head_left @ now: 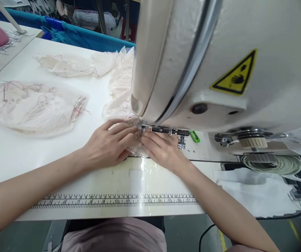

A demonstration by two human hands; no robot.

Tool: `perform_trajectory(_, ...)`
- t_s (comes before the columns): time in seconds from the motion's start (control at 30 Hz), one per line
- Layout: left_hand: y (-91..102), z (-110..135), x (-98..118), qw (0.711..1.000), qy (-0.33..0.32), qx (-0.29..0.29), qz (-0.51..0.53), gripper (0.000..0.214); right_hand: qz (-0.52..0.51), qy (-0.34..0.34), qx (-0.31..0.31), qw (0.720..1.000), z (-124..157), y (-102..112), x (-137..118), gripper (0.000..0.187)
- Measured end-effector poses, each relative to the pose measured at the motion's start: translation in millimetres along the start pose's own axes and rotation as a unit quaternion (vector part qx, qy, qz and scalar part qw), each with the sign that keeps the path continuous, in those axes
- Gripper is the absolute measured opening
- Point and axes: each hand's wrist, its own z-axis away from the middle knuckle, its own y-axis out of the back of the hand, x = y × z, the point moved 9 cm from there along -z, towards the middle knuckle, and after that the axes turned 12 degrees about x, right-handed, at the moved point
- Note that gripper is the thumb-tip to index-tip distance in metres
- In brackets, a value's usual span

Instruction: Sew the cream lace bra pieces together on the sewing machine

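A white sewing machine (166,63) stands over a piece of pale lace fabric (120,99). The fabric runs from behind the machine's head toward the needle area. My left hand (110,143) is closed on the lace just left of the presser foot, its fingers bent and thumb tucked low. From the right, my right hand (162,147) holds the same lace down, fingers together and pointing at the foot. Its fingertips are partly hidden by the machine's metal parts. The needle tip cannot be made out.
Another gathered lace piece (38,108) with loose red threads lies at left. A printed ruler strip (116,201) runs along the table's front edge. A green thread snipper (195,136) lies beside the foot. White cloth (255,192) and coiled pale tape (273,164) sit at right.
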Motion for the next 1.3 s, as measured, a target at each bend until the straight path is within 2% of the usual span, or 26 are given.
perform_trajectory(0.17,4.9,2.0,4.6,0.998,-0.053,0.022,0.018,0.004,-0.046,0.006,0.019,0.999,-3.9,6.7,-6.8,0.003)
perform_trajectory(0.33,7.4,1.0,7.6,0.997,-0.064,0.04,0.017,0.014,-0.111,0.057,0.076,0.989,-10.1,19.0,-16.9,0.004)
perform_trajectory(0.4,7.6,1.2,8.2,0.997,-0.065,0.041,0.014,0.015,-0.126,0.074,0.087,0.985,-10.6,21.5,-19.9,0.001)
perform_trajectory(0.53,7.9,2.9,12.2,0.996,-0.076,0.04,0.019,0.016,-0.136,0.09,0.094,0.982,-7.8,24.9,-23.4,0.009)
perform_trajectory(0.63,-0.1,5.6,13.1,0.997,-0.06,-0.001,0.049,0.016,-0.128,0.085,0.084,0.985,-5.6,25.5,-22.8,0.01)
perform_trajectory(0.77,-18.0,13.0,7.9,0.994,-0.009,-0.081,0.074,0.045,-0.127,0.093,0.066,0.985,-4.6,25.0,-23.7,0.005)
perform_trajectory(0.87,-20.6,15.2,4.1,0.994,-0.004,-0.09,0.064,0.051,-0.134,0.09,0.071,0.984,-6.1,25.5,-24.1,0.005)
perform_trajectory(1.1,-19.4,13.8,-4.3,0.99,-0.041,-0.105,0.082,0.051,-0.15,0.089,0.089,0.981,-9.0,24.3,-29.9,0.005)
perform_trajectory(1.3,-20.2,14.1,-7.0,0.989,-0.033,-0.105,0.095,0.05,-0.151,0.084,0.097,0.98,-8.7,23.5,-29.7,0.004)
